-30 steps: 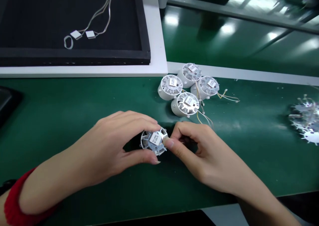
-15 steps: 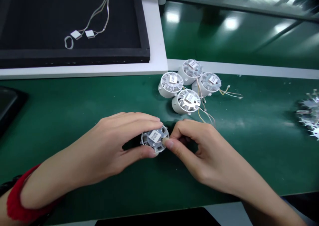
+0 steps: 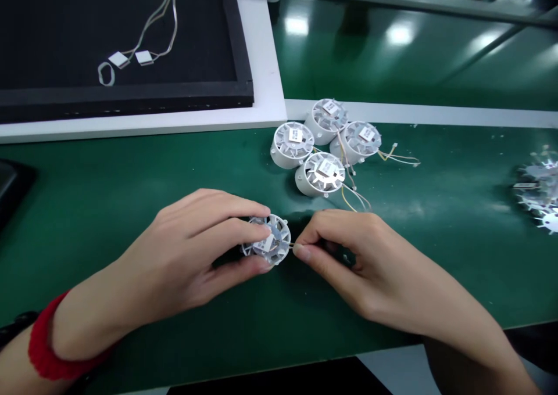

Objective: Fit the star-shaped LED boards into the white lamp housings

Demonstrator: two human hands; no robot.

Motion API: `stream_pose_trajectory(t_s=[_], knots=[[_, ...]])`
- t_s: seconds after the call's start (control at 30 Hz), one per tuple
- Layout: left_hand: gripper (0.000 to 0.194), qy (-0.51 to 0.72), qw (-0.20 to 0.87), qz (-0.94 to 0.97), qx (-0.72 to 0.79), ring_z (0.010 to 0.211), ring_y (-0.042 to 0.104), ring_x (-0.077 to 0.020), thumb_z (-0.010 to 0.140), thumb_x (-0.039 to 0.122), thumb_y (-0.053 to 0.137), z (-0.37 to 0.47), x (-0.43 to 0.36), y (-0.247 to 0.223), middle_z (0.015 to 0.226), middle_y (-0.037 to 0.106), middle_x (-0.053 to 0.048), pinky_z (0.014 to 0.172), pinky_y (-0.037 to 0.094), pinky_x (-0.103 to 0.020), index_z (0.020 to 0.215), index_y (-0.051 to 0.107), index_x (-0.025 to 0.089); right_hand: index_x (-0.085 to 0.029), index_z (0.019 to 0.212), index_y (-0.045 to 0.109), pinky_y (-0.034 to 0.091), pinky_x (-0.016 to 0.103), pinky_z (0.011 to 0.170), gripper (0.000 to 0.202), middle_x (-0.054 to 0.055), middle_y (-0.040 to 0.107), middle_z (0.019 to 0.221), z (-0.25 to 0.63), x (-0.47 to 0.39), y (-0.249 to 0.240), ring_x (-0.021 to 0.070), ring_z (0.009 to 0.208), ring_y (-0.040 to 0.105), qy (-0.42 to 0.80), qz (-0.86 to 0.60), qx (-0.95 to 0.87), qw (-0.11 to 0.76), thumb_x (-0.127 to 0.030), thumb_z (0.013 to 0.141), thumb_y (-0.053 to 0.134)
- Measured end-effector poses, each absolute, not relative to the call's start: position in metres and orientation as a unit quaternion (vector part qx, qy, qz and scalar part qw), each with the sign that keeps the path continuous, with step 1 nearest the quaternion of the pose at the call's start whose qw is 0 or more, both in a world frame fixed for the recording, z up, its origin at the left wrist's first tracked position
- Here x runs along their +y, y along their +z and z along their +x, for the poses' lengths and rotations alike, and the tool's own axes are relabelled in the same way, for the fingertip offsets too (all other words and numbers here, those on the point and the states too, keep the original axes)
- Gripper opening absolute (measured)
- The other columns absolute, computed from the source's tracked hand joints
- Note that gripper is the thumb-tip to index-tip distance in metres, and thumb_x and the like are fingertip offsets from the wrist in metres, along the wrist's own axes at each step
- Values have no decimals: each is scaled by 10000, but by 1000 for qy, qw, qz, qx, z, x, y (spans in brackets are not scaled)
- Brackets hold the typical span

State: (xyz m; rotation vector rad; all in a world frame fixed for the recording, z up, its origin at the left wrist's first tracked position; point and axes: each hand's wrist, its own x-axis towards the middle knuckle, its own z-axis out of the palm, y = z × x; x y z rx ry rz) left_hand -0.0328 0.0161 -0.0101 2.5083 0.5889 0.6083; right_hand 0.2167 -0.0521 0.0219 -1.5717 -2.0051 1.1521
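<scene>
My left hand point(image 3: 204, 244) is closed around a round white plastic fan-like part point(image 3: 283, 232) with spokes and a small label on its face. One finger presses on that face near the label, while the thumb and another finger hold the rim. To the right, my right hand point(image 3: 349, 255) pinches thin wires point(image 3: 292, 246) that come out of the part's right side. Its other fingers are curled in. Just beyond my hands stands a cluster of several similar round units, among them a near one point(image 3: 320, 175) with trailing wires.
A black tray with a white border point(image 3: 261, 64) lies at the upper left, with two small white pieces point(image 3: 144, 57) on wires inside. A dark device point(image 3: 13, 183) sits at the left edge. More spiky clear parts point(image 3: 543, 189) lie at the far right of the green table point(image 3: 436, 255).
My right fingers have moved from the part's face to just off its right rim, with wires now showing between. A left finger has come down onto the face. The view has shifted slightly.
</scene>
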Motion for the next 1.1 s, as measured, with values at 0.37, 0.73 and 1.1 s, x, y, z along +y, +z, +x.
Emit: stream_pose_trajectory(t_s=[0.37,0.73,1.1], knots=[[110,225,212,930,201,1064,736,-168,1075,309,613,-29,18,-5,1169,765,-28,943,547,-295,1134,661,229,-169,810,707,354,281,573,253,-19,638,705,219,-51,22,108,617,529,342,-547,-746,167,-182,1011,555],[107,222,212,930,203,1051,746,-191,1058,324,634,-31,19,-10,1188,764,-23,931,574,-318,1140,646,256,-160,801,672,288,302,555,246,-19,608,680,217,-54,20,111,588,522,309,-546,-763,156,-191,1009,546],[293,195,305,901,240,1223,698,-173,1042,359,606,-25,13,-14,1350,719,10,1109,544,-252,1328,620,299,-167,773,631,251,303,546,222,-35,572,659,214,-55,19,97,570,481,304,-555,-757,162,-178,981,555]])
